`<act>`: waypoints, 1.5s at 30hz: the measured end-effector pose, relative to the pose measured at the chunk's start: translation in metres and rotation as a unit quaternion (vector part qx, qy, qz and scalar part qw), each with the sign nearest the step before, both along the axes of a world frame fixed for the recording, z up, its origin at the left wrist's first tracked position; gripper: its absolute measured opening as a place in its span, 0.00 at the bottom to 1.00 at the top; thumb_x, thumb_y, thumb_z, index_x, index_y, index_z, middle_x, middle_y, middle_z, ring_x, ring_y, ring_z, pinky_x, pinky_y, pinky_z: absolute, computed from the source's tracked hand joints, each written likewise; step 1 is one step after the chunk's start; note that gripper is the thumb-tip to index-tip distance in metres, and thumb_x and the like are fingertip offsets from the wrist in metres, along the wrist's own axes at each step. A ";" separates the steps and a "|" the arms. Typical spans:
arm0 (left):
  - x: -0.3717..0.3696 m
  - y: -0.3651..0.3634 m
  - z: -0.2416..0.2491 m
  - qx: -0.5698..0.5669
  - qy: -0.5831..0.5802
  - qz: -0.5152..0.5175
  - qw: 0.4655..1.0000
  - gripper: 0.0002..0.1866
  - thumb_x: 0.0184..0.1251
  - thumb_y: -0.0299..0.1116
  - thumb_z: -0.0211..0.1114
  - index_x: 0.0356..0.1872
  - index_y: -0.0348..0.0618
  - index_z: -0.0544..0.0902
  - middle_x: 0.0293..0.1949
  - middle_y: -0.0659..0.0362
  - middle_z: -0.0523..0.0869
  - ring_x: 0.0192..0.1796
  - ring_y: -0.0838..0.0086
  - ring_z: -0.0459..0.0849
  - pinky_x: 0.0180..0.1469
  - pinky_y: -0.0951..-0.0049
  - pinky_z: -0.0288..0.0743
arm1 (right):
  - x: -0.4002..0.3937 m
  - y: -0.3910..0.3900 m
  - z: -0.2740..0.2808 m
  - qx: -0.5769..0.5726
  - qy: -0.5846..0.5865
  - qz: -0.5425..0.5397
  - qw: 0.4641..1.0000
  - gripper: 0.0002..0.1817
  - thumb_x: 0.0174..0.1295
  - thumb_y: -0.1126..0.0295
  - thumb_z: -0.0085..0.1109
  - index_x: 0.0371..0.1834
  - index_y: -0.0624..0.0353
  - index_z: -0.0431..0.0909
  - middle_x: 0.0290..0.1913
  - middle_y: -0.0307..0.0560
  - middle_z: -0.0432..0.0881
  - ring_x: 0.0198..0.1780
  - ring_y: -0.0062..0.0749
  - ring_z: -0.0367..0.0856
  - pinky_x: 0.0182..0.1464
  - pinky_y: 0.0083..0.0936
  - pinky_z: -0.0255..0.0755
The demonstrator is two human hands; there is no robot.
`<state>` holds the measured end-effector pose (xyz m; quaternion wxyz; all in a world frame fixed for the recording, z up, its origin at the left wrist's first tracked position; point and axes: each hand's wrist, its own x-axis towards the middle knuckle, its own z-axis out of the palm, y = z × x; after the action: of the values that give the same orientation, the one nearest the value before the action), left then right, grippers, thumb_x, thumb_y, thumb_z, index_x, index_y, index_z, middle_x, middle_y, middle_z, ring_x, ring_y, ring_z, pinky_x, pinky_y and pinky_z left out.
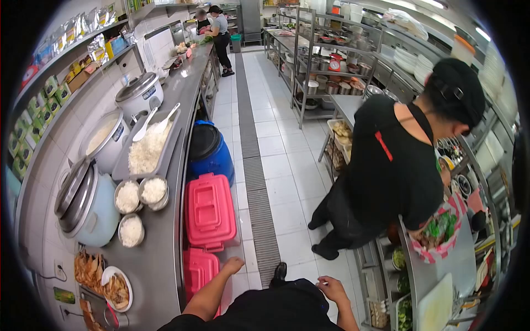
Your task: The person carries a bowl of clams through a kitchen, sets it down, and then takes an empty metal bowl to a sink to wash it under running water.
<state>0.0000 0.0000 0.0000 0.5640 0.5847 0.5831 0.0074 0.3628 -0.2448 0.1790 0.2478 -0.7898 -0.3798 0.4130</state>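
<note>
My left hand (pixel 233 265) hangs low beside the pink lidded bins (pixel 211 209), its fingers curled together; whether anything is in them cannot be made out. My right hand (pixel 331 288) is near my body over the tiled floor, fingers bent and partly apart, with nothing visible in it. On the steel counter (pixel 160 243) to the left stand bowls of rice (pixel 131 230), a grey tray of rice (pixel 146 154) with two white spoons, and large rice cookers (pixel 99 212). Nearer, a white plate (pixel 117 288) holds cooked meat.
A co-worker in black (pixel 395 165) bends over a pink-and-white bag (pixel 439 231) at the right counter. A blue barrel (pixel 212 154) stands by the left counter. The floor drain (pixel 254 182) runs down the aisle. Two people (pixel 221 38) work at the far left counter.
</note>
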 end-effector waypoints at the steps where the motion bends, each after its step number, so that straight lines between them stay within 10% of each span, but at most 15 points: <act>1: -0.027 -0.010 -0.014 0.024 0.073 -0.002 0.997 0.16 0.55 0.43 0.59 0.40 0.46 0.82 0.31 0.52 0.84 0.33 0.62 0.81 0.36 0.63 0.73 | -0.011 0.005 0.005 0.008 -0.003 0.017 1.000 0.19 0.54 0.57 0.62 0.43 0.59 0.80 0.37 0.48 0.83 0.38 0.35 0.82 0.44 0.27 0.74; 2: -0.050 -0.018 -0.018 0.046 0.147 -0.005 0.988 0.17 0.55 0.45 0.58 0.39 0.45 0.83 0.38 0.46 0.84 0.45 0.57 0.82 0.48 0.60 0.74 | -0.020 0.008 0.005 0.015 -0.005 0.033 0.999 0.19 0.55 0.57 0.61 0.43 0.59 0.80 0.36 0.48 0.83 0.37 0.33 0.81 0.43 0.26 0.74; 4: 0.020 0.096 -0.012 0.083 0.135 0.059 0.986 0.16 0.55 0.44 0.58 0.38 0.45 0.83 0.38 0.46 0.84 0.44 0.55 0.82 0.48 0.59 0.74 | 0.063 0.129 0.011 0.031 -0.054 0.043 0.997 0.18 0.55 0.57 0.61 0.42 0.58 0.80 0.34 0.47 0.83 0.35 0.32 0.82 0.41 0.26 0.74; 10: 0.039 0.147 0.036 0.188 0.194 0.216 0.938 0.14 0.56 0.42 0.56 0.34 0.43 0.82 0.33 0.46 0.83 0.39 0.52 0.82 0.43 0.56 0.74 | 0.118 0.167 -0.073 -0.337 0.004 -0.036 0.941 0.18 0.52 0.52 0.55 0.19 0.54 0.81 0.16 0.41 0.79 0.22 0.31 0.80 0.32 0.27 0.74; 14: 0.065 0.238 0.007 0.227 0.180 0.220 0.931 0.13 0.57 0.39 0.55 0.31 0.41 0.81 0.29 0.47 0.83 0.35 0.51 0.81 0.39 0.56 0.73 | 0.136 0.159 -0.108 -0.304 -0.064 -0.001 0.950 0.15 0.54 0.56 0.54 0.21 0.55 0.80 0.19 0.40 0.79 0.21 0.27 0.78 0.28 0.24 0.73; 19: 0.114 0.428 0.022 0.210 0.123 0.177 0.954 0.13 0.58 0.39 0.55 0.33 0.41 0.81 0.31 0.47 0.83 0.36 0.51 0.81 0.40 0.56 0.73 | 0.236 0.262 -0.019 -0.410 -0.227 0.117 0.876 0.13 0.57 0.59 0.51 0.30 0.56 0.80 0.32 0.44 0.80 0.33 0.31 0.79 0.36 0.30 0.74; 23: 0.151 0.610 0.029 0.207 0.090 0.070 0.972 0.14 0.56 0.41 0.56 0.35 0.43 0.82 0.34 0.49 0.84 0.40 0.54 0.82 0.44 0.61 0.74 | 0.377 0.423 0.122 -0.554 -0.348 0.284 0.702 0.13 0.59 0.62 0.49 0.38 0.56 0.81 0.42 0.47 0.80 0.43 0.35 0.79 0.42 0.34 0.75; 28: 0.217 0.799 0.088 0.204 0.069 0.018 0.976 0.16 0.54 0.45 0.58 0.36 0.45 0.83 0.35 0.52 0.85 0.41 0.58 0.83 0.44 0.64 0.74 | 0.422 0.529 0.181 -0.639 -0.365 0.229 0.637 0.17 0.61 0.67 0.44 0.47 0.56 0.80 0.53 0.48 0.78 0.54 0.40 0.78 0.48 0.39 0.75; 30: 0.236 0.857 0.094 0.168 0.028 0.040 0.985 0.17 0.54 0.45 0.58 0.37 0.45 0.83 0.36 0.52 0.85 0.41 0.59 0.83 0.44 0.64 0.74 | 0.446 0.511 0.181 -0.623 -0.333 0.192 0.681 0.17 0.61 0.66 0.43 0.47 0.55 0.81 0.51 0.48 0.79 0.52 0.42 0.78 0.49 0.40 0.74; 31: 0.243 0.882 0.094 0.173 0.031 0.039 0.984 0.17 0.54 0.45 0.58 0.37 0.45 0.83 0.36 0.52 0.85 0.41 0.59 0.83 0.44 0.64 0.74 | 0.504 0.414 0.113 -0.213 -0.578 0.154 0.773 0.17 0.59 0.62 0.47 0.43 0.56 0.81 0.46 0.50 0.82 0.46 0.44 0.81 0.44 0.42 0.75; 32: 0.247 0.904 0.090 0.156 0.039 0.028 0.987 0.17 0.54 0.45 0.57 0.37 0.46 0.83 0.36 0.51 0.85 0.41 0.59 0.83 0.44 0.64 0.74 | 0.465 0.436 0.099 -0.441 -0.400 0.070 0.800 0.17 0.59 0.62 0.47 0.42 0.57 0.81 0.45 0.50 0.82 0.45 0.44 0.81 0.43 0.42 0.75; 36: 0.234 0.971 0.030 0.116 0.137 -0.010 0.984 0.18 0.52 0.47 0.56 0.35 0.44 0.83 0.34 0.50 0.84 0.39 0.58 0.83 0.42 0.63 0.75 | 0.351 0.624 -0.114 -0.357 -0.135 -0.044 0.923 0.17 0.57 0.60 0.49 0.39 0.58 0.81 0.41 0.50 0.82 0.40 0.45 0.82 0.39 0.42 0.75; 41: 0.198 1.006 -0.021 -0.094 0.202 0.036 0.974 0.16 0.57 0.44 0.56 0.27 0.41 0.81 0.22 0.51 0.80 0.25 0.66 0.81 0.26 0.65 0.76 | 0.378 0.883 -0.340 -0.137 -0.139 0.342 0.919 0.17 0.55 0.58 0.51 0.35 0.60 0.81 0.35 0.49 0.83 0.34 0.45 0.82 0.34 0.42 0.75; 43: 0.209 1.012 -0.003 -0.147 0.167 0.102 0.970 0.15 0.58 0.44 0.57 0.28 0.42 0.81 0.21 0.52 0.79 0.23 0.67 0.80 0.25 0.66 0.76 | 0.392 1.048 -0.181 -0.168 0.138 -0.187 0.958 0.11 0.52 0.62 0.57 0.25 0.59 0.77 0.22 0.42 0.75 0.22 0.32 0.76 0.21 0.31 0.70; 45: 0.239 1.038 0.020 -0.160 0.157 0.226 0.948 0.12 0.58 0.41 0.59 0.30 0.43 0.81 0.20 0.56 0.77 0.22 0.68 0.78 0.23 0.67 0.76 | 0.458 1.162 -0.187 -0.134 0.183 -0.159 0.961 0.09 0.54 0.64 0.57 0.30 0.59 0.77 0.22 0.42 0.77 0.22 0.27 0.76 0.20 0.26 0.71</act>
<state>0.2388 1.0383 0.0196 0.5353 0.3330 0.7746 -0.0505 0.8205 0.9175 -0.0083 0.2669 -0.7771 -0.1385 0.5529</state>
